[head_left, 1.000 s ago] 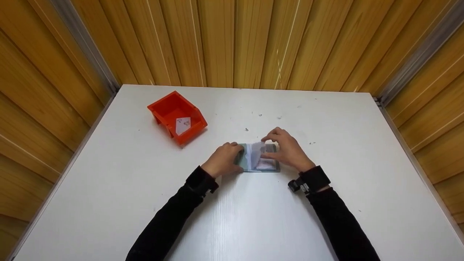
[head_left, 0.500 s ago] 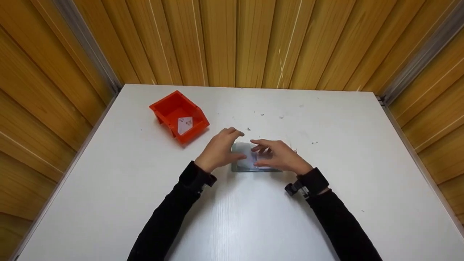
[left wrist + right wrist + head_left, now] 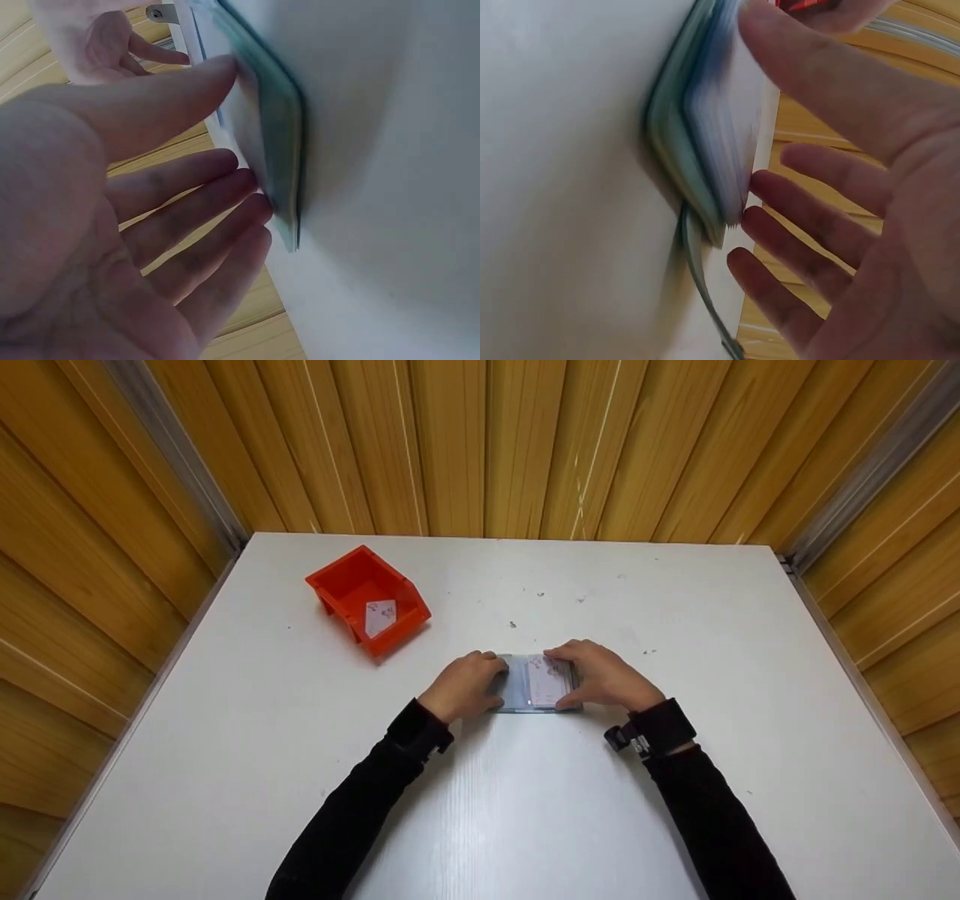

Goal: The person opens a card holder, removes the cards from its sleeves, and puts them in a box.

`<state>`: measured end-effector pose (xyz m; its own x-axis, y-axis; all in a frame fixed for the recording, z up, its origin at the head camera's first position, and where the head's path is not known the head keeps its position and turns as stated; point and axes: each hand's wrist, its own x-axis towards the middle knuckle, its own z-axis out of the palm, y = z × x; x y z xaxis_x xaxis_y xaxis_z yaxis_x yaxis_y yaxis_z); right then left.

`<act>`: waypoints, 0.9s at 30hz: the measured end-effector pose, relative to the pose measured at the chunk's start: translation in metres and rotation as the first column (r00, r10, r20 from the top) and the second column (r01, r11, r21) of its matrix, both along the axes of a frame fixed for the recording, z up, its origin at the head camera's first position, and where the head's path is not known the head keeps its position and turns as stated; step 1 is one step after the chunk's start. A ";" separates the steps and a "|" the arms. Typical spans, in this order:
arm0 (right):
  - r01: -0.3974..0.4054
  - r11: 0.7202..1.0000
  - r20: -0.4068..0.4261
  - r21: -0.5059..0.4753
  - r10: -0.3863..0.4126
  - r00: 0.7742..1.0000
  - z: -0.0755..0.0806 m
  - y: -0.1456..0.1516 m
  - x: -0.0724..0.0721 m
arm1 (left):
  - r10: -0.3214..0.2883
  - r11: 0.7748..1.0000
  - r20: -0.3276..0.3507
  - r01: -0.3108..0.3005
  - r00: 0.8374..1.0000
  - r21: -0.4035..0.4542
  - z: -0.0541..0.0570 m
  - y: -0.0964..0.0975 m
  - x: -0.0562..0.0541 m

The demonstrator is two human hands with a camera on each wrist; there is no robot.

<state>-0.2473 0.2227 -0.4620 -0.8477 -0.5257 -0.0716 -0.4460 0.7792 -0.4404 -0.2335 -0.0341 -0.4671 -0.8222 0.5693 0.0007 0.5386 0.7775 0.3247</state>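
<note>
A small card holder [image 3: 516, 682] with a green cover lies spread flat on the white table. Its left side shows a clear bluish sleeve, and its right side a stack of sleeves with a white printed card [image 3: 546, 681] on top. My left hand [image 3: 466, 686] rests on the left side, its thumb and fairly straight fingertips touching the surface in the left wrist view. On the right side, my right hand [image 3: 604, 679] touches the sleeves with its thumb at the near edge and a finger at the far edge. A strap [image 3: 699, 274] hangs from the cover in the right wrist view.
An orange-red open bin [image 3: 369, 601] stands at the back left of the table, with a white printed card [image 3: 380, 617] inside. Small dark marks [image 3: 513, 625] dot the table [image 3: 480, 810] behind the holder. Wood-patterned walls [image 3: 517, 450] enclose the back and sides.
The raised clear sleeve has been turned over to the left and now lies flat. My left hand lifted away and came back onto the left side; my right hand moved back to the right side.
</note>
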 end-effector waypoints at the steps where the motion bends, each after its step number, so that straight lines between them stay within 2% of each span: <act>1: 0.001 1.000 -0.001 0.014 -0.001 1.000 0.000 0.001 -0.001 | 0.004 1.000 0.003 -0.004 1.000 -0.004 0.000 0.000 0.000; 8: 0.036 0.999 0.051 -0.014 -0.035 0.998 -0.003 0.005 -0.004 | 0.025 0.999 0.002 -0.025 1.000 -0.027 0.000 0.005 0.003; 11: 0.032 0.999 0.045 -0.013 -0.031 0.998 -0.004 0.005 -0.004 | 0.018 0.999 0.021 -0.019 1.000 0.030 -0.002 0.009 0.003; 13: 0.027 1.000 0.034 -0.012 -0.026 0.999 -0.004 0.006 -0.004 | 0.007 0.995 0.060 -0.013 0.998 0.097 -0.005 0.014 0.002; 15: 0.015 1.000 0.020 -0.015 -0.015 1.000 -0.003 0.006 -0.004 | -0.007 0.983 0.126 -0.016 0.992 0.181 -0.006 0.018 0.000; 17: 0.003 1.000 0.003 -0.018 -0.003 1.000 -0.003 0.007 -0.003 | -0.006 0.960 0.225 -0.057 0.974 0.273 -0.008 0.022 -0.001; 18: 0.003 1.000 0.001 -0.021 -0.003 1.000 -0.004 0.008 -0.003 | -0.002 0.942 0.285 -0.094 0.958 0.323 -0.008 0.025 -0.002; 20: 0.006 1.000 0.002 -0.029 -0.006 1.000 -0.004 0.008 -0.003 | 0.008 0.888 0.409 -0.195 0.912 0.416 -0.009 0.029 -0.003; 21: 0.007 1.000 0.002 -0.030 -0.007 1.000 -0.004 0.008 -0.003 | 0.017 0.851 0.472 -0.261 0.881 0.455 -0.009 0.031 -0.003; 23: 0.012 0.999 0.006 -0.035 -0.012 1.000 -0.004 0.008 -0.004 | 0.028 0.758 0.589 -0.401 0.808 0.515 -0.009 0.035 -0.004; 25: 0.017 0.999 0.013 -0.037 -0.016 1.000 -0.004 0.007 -0.005 | 0.036 0.666 0.668 -0.516 0.744 0.539 -0.009 0.038 -0.005; 26: 0.019 0.999 0.014 -0.037 -0.019 1.000 -0.004 0.007 -0.005 | 0.043 0.626 0.692 -0.559 0.720 0.543 -0.009 0.040 -0.005; 27: 0.020 0.999 0.014 -0.039 -0.019 1.000 -0.004 0.006 -0.005 | 0.052 0.598 0.710 -0.592 0.702 0.541 -0.009 0.042 -0.007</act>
